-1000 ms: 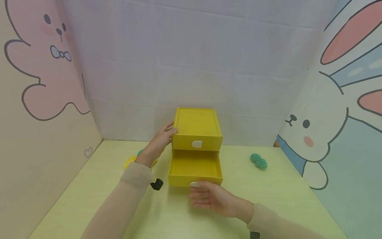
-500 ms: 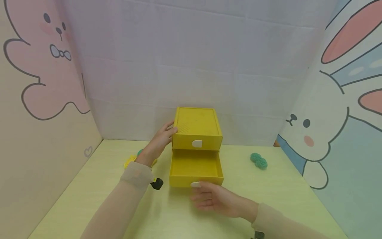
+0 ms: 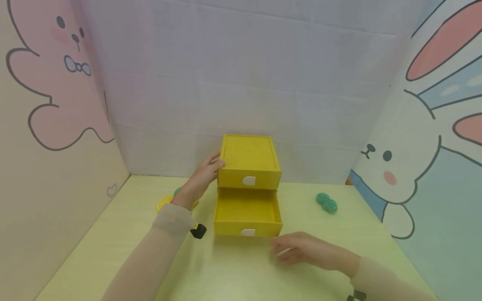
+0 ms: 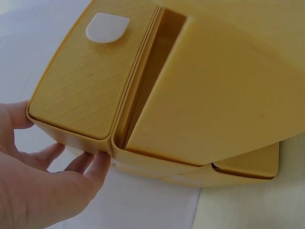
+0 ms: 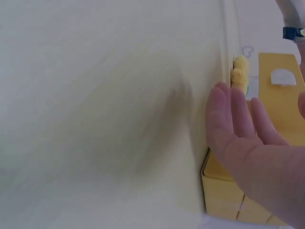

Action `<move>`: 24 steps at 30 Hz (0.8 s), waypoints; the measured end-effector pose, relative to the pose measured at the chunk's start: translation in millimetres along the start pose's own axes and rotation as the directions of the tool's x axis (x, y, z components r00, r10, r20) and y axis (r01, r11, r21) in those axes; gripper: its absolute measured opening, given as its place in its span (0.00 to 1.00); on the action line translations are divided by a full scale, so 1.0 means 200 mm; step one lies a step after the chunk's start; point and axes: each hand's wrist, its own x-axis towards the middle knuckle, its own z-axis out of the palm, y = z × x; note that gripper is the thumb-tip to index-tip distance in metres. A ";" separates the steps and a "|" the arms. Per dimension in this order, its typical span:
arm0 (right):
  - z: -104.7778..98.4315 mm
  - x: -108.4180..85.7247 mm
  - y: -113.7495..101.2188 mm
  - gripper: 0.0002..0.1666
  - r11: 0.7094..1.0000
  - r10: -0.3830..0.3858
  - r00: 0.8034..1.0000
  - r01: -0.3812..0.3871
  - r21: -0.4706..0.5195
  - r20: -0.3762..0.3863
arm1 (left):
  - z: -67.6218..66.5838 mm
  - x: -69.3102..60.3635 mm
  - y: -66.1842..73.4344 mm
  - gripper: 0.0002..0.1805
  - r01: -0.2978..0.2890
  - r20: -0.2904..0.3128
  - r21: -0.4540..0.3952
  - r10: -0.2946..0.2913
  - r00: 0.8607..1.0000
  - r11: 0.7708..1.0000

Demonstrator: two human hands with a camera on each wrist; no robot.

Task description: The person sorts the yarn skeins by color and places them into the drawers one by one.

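Observation:
A yellow drawer cabinet (image 3: 248,154) stands near the back wall, its upper drawer (image 4: 81,76) closed and a drawer (image 3: 246,207) below pulled out, with nothing visible inside. Another closed front (image 4: 250,162) shows beneath in the left wrist view. At the cabinet's left side is my left hand (image 3: 201,179); its thumb rests over the top edge and its fingertips press the side wall (image 4: 76,138). My right hand (image 3: 306,251), fingers loosely bent and holding nothing, is right of and in front of the pulled-out drawer, apart from its white handle (image 3: 247,232).
A green knotted yarn-like piece (image 3: 326,202) lies on the table at the right. Yellow (image 3: 164,203) and green (image 3: 177,192) pieces lie partly behind my left wrist. A white cloth wall (image 3: 244,83) rises behind, with printed panels at both sides.
My right hand has left the lower drawer's white handle and moved right. The drawer remains pulled out, and my left hand stays on the cabinet.

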 end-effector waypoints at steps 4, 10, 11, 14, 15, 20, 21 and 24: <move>-0.11 -0.06 -0.02 0.30 0.985 -0.012 1.000 0.008 -0.174 -0.022 | 0.00 0.00 0.00 0.38 0.003 0.001 0.004 -0.003 1.000 1.000; -0.26 -0.10 -0.02 0.25 0.884 -0.076 0.988 0.006 -0.467 -0.132 | 0.00 -0.01 0.00 0.38 0.002 0.000 0.003 -0.002 1.000 1.000; -0.29 -0.11 -0.01 0.24 0.847 -0.106 0.982 0.007 -0.532 -0.156 | 0.00 -0.01 0.00 0.38 0.001 0.000 0.002 -0.001 1.000 1.000; -0.36 -0.11 0.00 0.23 0.708 -0.232 0.954 0.030 -0.706 -0.192 | 0.01 -0.01 0.00 0.37 0.001 -0.001 0.001 -0.001 1.000 1.000; -0.38 -0.11 0.01 0.22 0.659 -0.276 0.939 0.031 -0.752 -0.204 | 0.01 -0.01 0.01 0.37 0.002 0.000 0.001 -0.002 1.000 1.000; -0.52 -0.09 0.05 0.20 0.493 -0.438 0.856 -0.026 -0.869 -0.274 | 0.01 -0.01 0.01 0.37 0.008 -0.002 0.004 -0.008 1.000 1.000; -0.55 -0.08 0.06 0.21 0.476 -0.453 0.841 -0.053 -0.878 -0.296 | 0.01 -0.01 0.01 0.37 0.009 -0.002 0.004 -0.009 1.000 1.000; -0.63 -0.05 0.09 0.23 0.457 -0.488 0.791 -0.128 -0.880 -0.369 | 0.01 -0.01 0.01 0.37 0.007 -0.001 0.005 -0.007 1.000 1.000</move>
